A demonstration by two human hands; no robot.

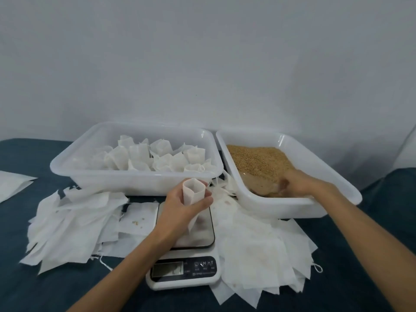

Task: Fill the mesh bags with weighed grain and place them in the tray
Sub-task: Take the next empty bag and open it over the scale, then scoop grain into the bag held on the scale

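Observation:
My left hand (180, 206) holds a white mesh bag (194, 192) upright with its mouth spread open, just above the plate of a white kitchen scale (183, 264). My right hand (297, 183) reaches into the near corner of the white tray (292, 206) of brown grain (258, 161), fingers curled down in the grain. Whether it holds grain I cannot tell. The white tray on the left (135, 183) contains several filled white bags (157, 158).
Flat empty bags lie in heaps left (74, 221) and right (258, 251) of the scale on a dark blue cloth. A few grains lie on the left heap. A white sheet (11, 185) sits at the far left. A pale wall stands behind the trays.

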